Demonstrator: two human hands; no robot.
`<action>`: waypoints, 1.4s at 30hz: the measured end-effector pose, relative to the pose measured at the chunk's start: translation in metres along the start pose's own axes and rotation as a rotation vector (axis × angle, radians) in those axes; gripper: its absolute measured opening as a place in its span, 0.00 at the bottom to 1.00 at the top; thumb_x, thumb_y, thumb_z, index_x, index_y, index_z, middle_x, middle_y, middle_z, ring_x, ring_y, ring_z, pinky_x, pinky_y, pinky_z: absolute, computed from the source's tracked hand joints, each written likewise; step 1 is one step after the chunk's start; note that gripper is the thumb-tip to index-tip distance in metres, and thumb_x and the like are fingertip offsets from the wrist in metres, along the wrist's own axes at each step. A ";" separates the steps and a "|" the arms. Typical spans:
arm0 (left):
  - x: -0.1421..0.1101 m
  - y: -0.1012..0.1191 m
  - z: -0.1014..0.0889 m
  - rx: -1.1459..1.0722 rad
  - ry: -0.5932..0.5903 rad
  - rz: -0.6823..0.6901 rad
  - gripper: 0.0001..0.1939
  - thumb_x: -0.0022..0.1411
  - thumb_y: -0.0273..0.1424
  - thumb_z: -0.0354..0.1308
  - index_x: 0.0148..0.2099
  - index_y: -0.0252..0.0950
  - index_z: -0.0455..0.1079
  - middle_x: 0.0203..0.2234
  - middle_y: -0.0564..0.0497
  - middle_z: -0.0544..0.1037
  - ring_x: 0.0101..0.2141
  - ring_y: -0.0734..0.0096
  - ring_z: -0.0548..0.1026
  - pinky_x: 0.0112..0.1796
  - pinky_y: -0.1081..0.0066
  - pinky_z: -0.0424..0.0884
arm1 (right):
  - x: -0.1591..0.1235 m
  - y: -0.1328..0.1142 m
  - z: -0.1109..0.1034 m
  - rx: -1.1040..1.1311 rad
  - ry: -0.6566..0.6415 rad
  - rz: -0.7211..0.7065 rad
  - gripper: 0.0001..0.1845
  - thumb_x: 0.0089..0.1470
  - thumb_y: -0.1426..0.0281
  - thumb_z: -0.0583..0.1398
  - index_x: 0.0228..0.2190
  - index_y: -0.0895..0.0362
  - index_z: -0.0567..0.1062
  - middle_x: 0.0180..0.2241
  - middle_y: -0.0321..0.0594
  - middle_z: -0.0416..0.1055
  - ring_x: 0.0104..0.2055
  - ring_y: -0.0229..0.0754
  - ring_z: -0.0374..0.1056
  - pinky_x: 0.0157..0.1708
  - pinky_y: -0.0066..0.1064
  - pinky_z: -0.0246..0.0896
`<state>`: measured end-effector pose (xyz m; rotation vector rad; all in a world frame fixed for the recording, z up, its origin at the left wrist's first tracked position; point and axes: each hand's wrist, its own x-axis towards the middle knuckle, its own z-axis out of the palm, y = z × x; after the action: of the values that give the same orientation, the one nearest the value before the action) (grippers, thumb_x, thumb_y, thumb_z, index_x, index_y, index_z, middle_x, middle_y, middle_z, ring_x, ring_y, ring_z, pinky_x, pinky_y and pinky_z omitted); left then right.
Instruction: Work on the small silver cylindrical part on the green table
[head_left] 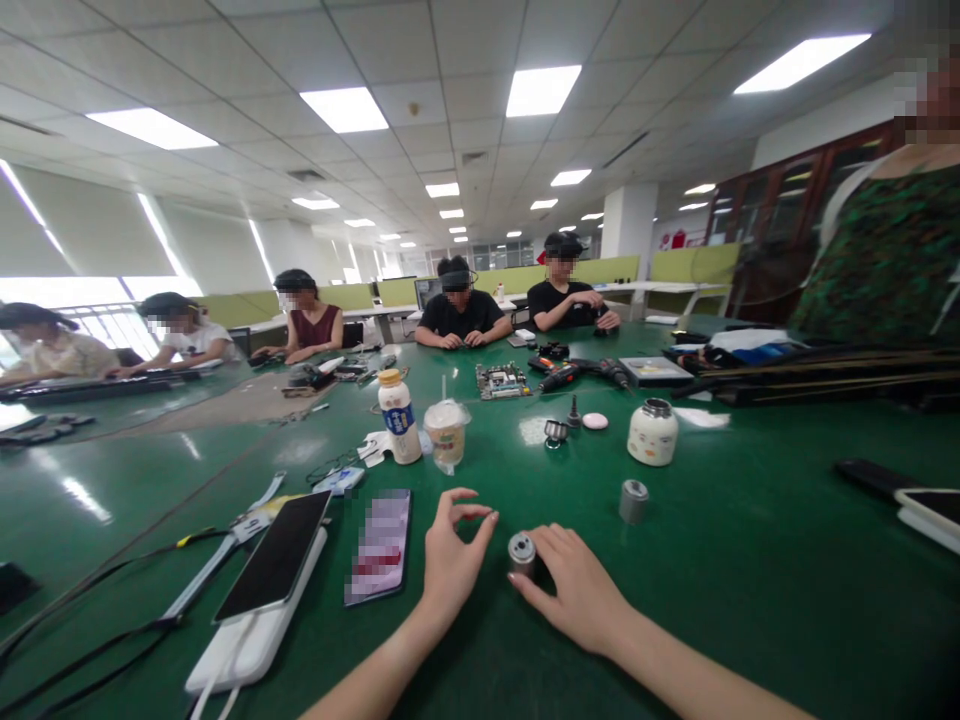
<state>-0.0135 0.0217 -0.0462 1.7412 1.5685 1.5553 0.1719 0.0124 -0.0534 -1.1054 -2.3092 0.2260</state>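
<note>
A small silver metal cylinder with holes in its top face stands upright on the green table. My right hand has its thumb in front of the cylinder and its fingers at the back right side, gripping it. To the left of it, my left hand is raised slightly with curved fingers, thumb and index apart, and nothing between them. A second, similar metal cylinder stands upright farther off to the right. Beyond my left hand lies a phone with a lit screen.
A phone lies on a white power bank at left. A bottle, a plastic cup, a cream jar, a circuit board and a power drill stand farther back. Several people sit around the table.
</note>
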 end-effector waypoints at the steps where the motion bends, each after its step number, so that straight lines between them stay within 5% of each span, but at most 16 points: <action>1: -0.002 0.007 0.001 -0.017 0.026 0.023 0.13 0.58 0.33 0.61 0.44 0.39 0.64 0.33 0.50 0.82 0.37 0.60 0.79 0.40 0.64 0.68 | 0.000 0.000 0.000 -0.001 0.002 -0.004 0.13 0.59 0.63 0.60 0.43 0.56 0.72 0.41 0.44 0.72 0.43 0.51 0.66 0.45 0.44 0.60; 6: -0.017 0.033 0.005 -0.080 0.024 0.070 0.17 0.56 0.31 0.63 0.45 0.38 0.62 0.30 0.52 0.81 0.35 0.60 0.79 0.39 0.63 0.67 | 0.000 0.001 0.001 0.013 -0.001 -0.017 0.12 0.59 0.63 0.59 0.43 0.56 0.71 0.40 0.44 0.72 0.42 0.51 0.66 0.43 0.42 0.61; 12: -0.024 0.032 0.009 -0.124 -0.034 0.084 0.19 0.55 0.28 0.64 0.47 0.39 0.61 0.28 0.54 0.81 0.34 0.63 0.79 0.44 0.61 0.69 | -0.001 0.001 0.001 0.019 -0.010 -0.008 0.11 0.58 0.65 0.60 0.41 0.57 0.72 0.40 0.44 0.72 0.43 0.51 0.65 0.45 0.43 0.60; 19: -0.024 0.029 0.007 -0.050 -0.067 0.139 0.07 0.55 0.28 0.62 0.38 0.37 0.71 0.42 0.43 0.79 0.38 0.61 0.78 0.44 0.60 0.72 | -0.001 0.000 0.000 0.016 -0.020 -0.005 0.11 0.58 0.67 0.60 0.42 0.57 0.72 0.41 0.45 0.72 0.44 0.51 0.66 0.45 0.44 0.61; 22: -0.026 0.032 0.005 -0.078 -0.093 0.177 0.12 0.56 0.25 0.57 0.44 0.37 0.70 0.49 0.42 0.76 0.43 0.61 0.77 0.48 0.59 0.71 | -0.001 0.001 0.001 0.005 -0.009 -0.016 0.11 0.59 0.65 0.59 0.43 0.57 0.72 0.41 0.46 0.72 0.43 0.51 0.66 0.46 0.44 0.60; 27: -0.027 0.034 0.005 -0.057 -0.034 0.151 0.21 0.57 0.26 0.58 0.53 0.38 0.60 0.37 0.47 0.80 0.43 0.56 0.76 0.50 0.52 0.67 | 0.000 0.001 0.001 0.010 -0.002 -0.017 0.11 0.60 0.64 0.59 0.42 0.56 0.72 0.40 0.45 0.72 0.43 0.51 0.66 0.45 0.44 0.61; 31: -0.028 0.033 0.006 0.006 -0.033 0.162 0.20 0.57 0.28 0.60 0.52 0.38 0.61 0.34 0.47 0.79 0.42 0.54 0.76 0.49 0.49 0.66 | 0.000 0.001 0.001 0.005 -0.002 -0.022 0.12 0.59 0.65 0.59 0.43 0.56 0.72 0.41 0.45 0.73 0.44 0.51 0.66 0.46 0.44 0.61; 36: -0.031 0.030 0.007 0.011 -0.109 0.238 0.17 0.57 0.28 0.60 0.49 0.38 0.69 0.49 0.41 0.73 0.44 0.55 0.75 0.50 0.53 0.68 | -0.002 0.004 0.004 -0.002 0.004 -0.025 0.13 0.56 0.67 0.60 0.43 0.58 0.71 0.42 0.45 0.73 0.44 0.51 0.66 0.47 0.45 0.60; 42: -0.031 0.027 0.011 -0.029 -0.068 0.200 0.32 0.57 0.26 0.61 0.60 0.37 0.52 0.40 0.46 0.78 0.46 0.57 0.75 0.52 0.51 0.66 | -0.002 0.003 0.003 0.013 -0.002 -0.017 0.11 0.57 0.67 0.60 0.42 0.56 0.72 0.41 0.44 0.72 0.43 0.51 0.66 0.46 0.44 0.61</action>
<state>0.0152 -0.0090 -0.0434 1.9637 1.3684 1.5815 0.1734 0.0129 -0.0577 -1.0793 -2.3144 0.2353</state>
